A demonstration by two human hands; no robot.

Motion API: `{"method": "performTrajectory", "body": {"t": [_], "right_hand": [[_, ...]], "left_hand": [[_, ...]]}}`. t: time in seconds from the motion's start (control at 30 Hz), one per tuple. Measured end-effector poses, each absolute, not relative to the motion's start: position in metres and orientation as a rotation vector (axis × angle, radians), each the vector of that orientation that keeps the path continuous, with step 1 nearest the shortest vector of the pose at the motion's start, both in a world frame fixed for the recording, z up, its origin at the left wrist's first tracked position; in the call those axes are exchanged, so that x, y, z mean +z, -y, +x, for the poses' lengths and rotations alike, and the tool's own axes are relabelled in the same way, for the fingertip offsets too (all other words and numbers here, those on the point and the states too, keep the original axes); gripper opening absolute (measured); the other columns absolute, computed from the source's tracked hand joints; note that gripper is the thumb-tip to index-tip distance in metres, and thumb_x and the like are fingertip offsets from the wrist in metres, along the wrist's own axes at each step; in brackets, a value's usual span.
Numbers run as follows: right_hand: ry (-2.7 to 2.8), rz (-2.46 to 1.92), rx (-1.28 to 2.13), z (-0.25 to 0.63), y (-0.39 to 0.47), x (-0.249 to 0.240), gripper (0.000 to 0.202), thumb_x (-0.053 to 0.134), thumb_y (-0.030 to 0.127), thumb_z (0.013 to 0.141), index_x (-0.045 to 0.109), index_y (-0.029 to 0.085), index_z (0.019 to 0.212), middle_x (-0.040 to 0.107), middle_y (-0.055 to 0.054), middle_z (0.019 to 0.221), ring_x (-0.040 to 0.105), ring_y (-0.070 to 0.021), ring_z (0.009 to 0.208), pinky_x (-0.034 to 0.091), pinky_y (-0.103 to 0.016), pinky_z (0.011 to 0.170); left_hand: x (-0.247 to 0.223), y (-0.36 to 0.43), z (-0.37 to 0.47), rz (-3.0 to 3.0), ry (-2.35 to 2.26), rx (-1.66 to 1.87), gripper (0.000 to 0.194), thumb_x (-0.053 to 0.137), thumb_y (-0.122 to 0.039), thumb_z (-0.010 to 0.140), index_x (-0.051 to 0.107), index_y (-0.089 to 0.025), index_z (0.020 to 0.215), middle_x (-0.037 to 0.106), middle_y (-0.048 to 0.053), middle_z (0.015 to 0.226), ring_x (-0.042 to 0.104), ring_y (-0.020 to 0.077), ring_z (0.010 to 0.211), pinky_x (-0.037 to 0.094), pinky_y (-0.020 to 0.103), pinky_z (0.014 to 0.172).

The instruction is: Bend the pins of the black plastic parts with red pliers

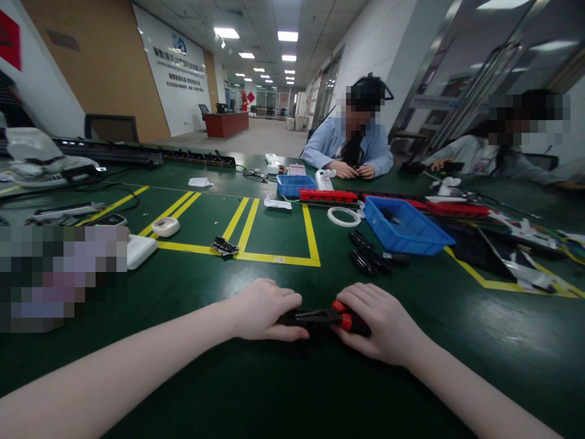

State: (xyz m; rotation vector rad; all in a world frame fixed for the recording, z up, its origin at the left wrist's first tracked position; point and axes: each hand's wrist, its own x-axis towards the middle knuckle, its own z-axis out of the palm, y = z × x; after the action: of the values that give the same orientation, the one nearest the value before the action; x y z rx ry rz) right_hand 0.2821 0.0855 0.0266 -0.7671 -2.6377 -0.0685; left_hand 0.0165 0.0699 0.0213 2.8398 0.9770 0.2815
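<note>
My right hand (382,322) is wrapped round the red and black handles of a pair of pliers (321,316), whose dark jaws point left. My left hand (261,310) pinches a small black piece (287,317) between thumb and fingers at the tip of the jaws. Most of that piece is hidden by the fingers, so I cannot tell its kind. Both hands are just above the green table (292,390), close to its near side. Beyond my right hand lies a cluster of black plastic parts (365,255).
A blue bin (409,242) holds a few dark items, with a white ring (343,217) to its left. A small black mechanism (224,246) lies on yellow tape (278,260). A smaller blue bin (297,185) stands farther back. Two people sit across the table.
</note>
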Motion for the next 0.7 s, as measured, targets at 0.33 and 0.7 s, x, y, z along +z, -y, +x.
{"method": "performTrajectory", "body": {"t": [0.33, 0.7], "right_hand": [[2.659, -0.767, -0.090, 0.2817, -0.0856, 0.0261, 0.021, 0.063, 0.032, 0.082, 0.064, 0.016, 0.095, 0.069, -0.010, 0.088, 0.063, -0.0234, 0.078, 0.049, -0.037, 0.070], [2.647, -0.753, -0.098, 0.2824, -0.0860, 0.0254, 0.020, 0.064, 0.030, 0.080, 0.063, 0.016, 0.095, 0.069, -0.009, 0.086, 0.063, -0.0227, 0.078, 0.048, -0.036, 0.070]], "left_hand": [[0.0182, -0.0694, 0.0173, 2.853, -1.039, 0.306, 0.044, 0.050, -0.064, 0.091, 0.053, -0.020, 0.089, 0.063, -0.001, 0.074, 0.061, 0.0178, 0.060, 0.038, 0.029, 0.055], [0.0225, -0.0682, 0.0174, 2.807, -1.049, 0.302, 0.040, 0.055, -0.060, 0.089, 0.053, -0.020, 0.088, 0.060, -0.001, 0.069, 0.061, 0.0175, 0.060, 0.042, 0.027, 0.057]]}}
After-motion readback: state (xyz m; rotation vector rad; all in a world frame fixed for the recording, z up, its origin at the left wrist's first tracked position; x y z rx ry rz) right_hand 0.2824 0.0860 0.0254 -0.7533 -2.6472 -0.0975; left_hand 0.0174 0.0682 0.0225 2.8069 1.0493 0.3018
